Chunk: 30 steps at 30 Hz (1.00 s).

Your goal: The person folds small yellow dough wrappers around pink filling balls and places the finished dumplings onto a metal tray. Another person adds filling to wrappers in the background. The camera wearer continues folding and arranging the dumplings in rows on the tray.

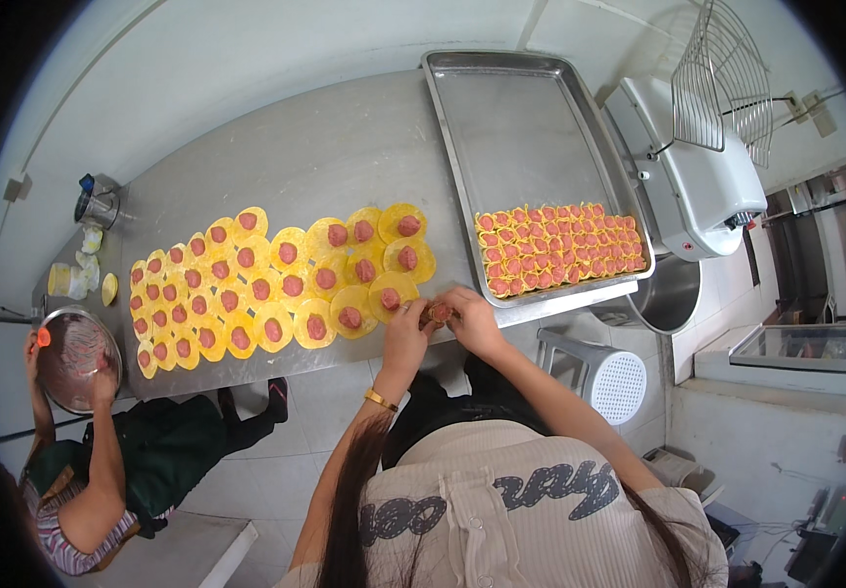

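Close to the table's front edge, my left hand [406, 338] and my right hand [473, 319] meet around one small meat dumpling [439, 312]. Fingers of both hands are closed on it, and its pink filling shows at the top. Just left of them, round yellow wrappers [273, 327] lie overlapping in rows, each with a lump of pink meat in its middle. On my right a metal tray [531, 118] holds tight rows of formed dumplings [560, 250] at its near end; its far part is bare metal.
At the left, another person's hand [102, 384] reaches into a metal bowl [80, 358] smeared with meat. Crumpled plastic packs [75, 277] lie beyond it. A white machine [688, 162] with a wire guard stands right of the tray. Below it is a stool [616, 384].
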Each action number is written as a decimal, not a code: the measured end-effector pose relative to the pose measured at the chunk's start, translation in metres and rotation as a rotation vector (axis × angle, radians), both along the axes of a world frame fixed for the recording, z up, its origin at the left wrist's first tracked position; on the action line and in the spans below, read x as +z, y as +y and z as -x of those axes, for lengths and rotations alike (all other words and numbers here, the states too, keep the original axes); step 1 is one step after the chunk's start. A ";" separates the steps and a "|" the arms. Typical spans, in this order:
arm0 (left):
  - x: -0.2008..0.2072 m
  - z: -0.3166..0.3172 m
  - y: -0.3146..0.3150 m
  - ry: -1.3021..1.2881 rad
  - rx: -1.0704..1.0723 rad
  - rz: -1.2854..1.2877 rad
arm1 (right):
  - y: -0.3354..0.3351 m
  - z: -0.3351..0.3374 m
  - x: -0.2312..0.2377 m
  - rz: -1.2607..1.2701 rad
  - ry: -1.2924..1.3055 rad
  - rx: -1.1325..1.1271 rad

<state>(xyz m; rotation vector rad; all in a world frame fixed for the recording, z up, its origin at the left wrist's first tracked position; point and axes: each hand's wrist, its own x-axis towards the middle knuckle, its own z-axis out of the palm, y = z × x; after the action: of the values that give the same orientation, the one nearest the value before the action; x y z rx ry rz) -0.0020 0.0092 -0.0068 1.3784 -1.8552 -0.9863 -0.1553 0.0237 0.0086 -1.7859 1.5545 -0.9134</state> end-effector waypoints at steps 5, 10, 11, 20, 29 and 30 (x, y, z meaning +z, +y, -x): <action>0.003 -0.005 0.003 -0.044 -0.036 -0.149 | 0.001 0.000 0.007 0.108 0.076 -0.072; 0.004 -0.004 0.006 0.049 -0.019 0.034 | 0.007 -0.001 0.006 -0.171 0.136 -0.050; 0.003 -0.004 0.006 0.019 -0.036 -0.036 | 0.005 -0.001 0.004 -0.183 0.135 -0.034; 0.002 -0.002 0.005 0.037 0.023 -0.038 | 0.008 -0.004 0.001 -0.174 0.115 -0.115; 0.002 0.000 0.006 0.081 0.032 -0.076 | -0.002 -0.004 -0.004 -0.047 0.122 0.052; 0.002 -0.001 0.007 0.071 0.040 -0.092 | -0.003 -0.005 -0.004 -0.022 0.139 0.064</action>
<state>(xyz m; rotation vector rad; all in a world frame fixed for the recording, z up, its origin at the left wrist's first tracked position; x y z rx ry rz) -0.0012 0.0162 -0.0052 1.4105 -1.7427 -1.0979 -0.1503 0.0211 0.0048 -1.9066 1.5755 -0.7528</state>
